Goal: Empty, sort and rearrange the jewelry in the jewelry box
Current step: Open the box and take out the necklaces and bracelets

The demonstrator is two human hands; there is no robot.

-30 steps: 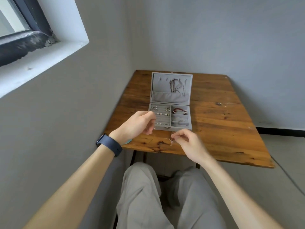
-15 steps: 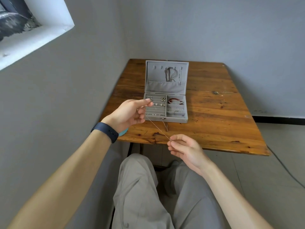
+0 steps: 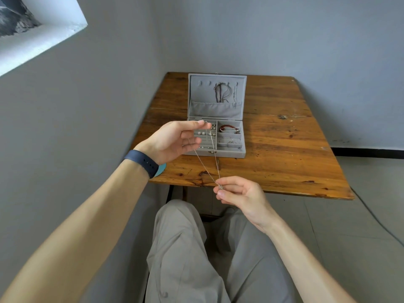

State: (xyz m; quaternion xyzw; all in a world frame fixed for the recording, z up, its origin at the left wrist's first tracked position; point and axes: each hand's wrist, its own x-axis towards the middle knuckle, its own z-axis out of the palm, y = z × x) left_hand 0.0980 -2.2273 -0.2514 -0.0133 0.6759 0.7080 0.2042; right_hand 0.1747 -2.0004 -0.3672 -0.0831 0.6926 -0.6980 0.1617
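A grey jewelry box (image 3: 231,153) stands open on the wooden table (image 3: 284,154), its lid upright with necklaces (image 3: 219,92) hanging inside. Earrings (image 3: 200,133) sit in the left ring rows, a red bracelet (image 3: 228,127) and a silver bangle (image 3: 228,140) in the right compartments. A thin silver chain necklace (image 3: 216,159) stretches between my hands in front of the box. My left hand (image 3: 175,138) pinches its upper end near the box's left rows. My right hand (image 3: 238,191) pinches the pendant end below the table's front edge.
A grey wall runs close along the table's left side, with a white window sill (image 3: 39,42) above. A teal round object (image 3: 160,168) peeks out under my left wrist at the table's front left corner. A cable (image 3: 376,217) lies on the tiled floor at right.
My hands have drawn apart: the left rose toward the box, the right dropped toward my lap. The chain, bunched between my fingers before, now hangs stretched in two strands.
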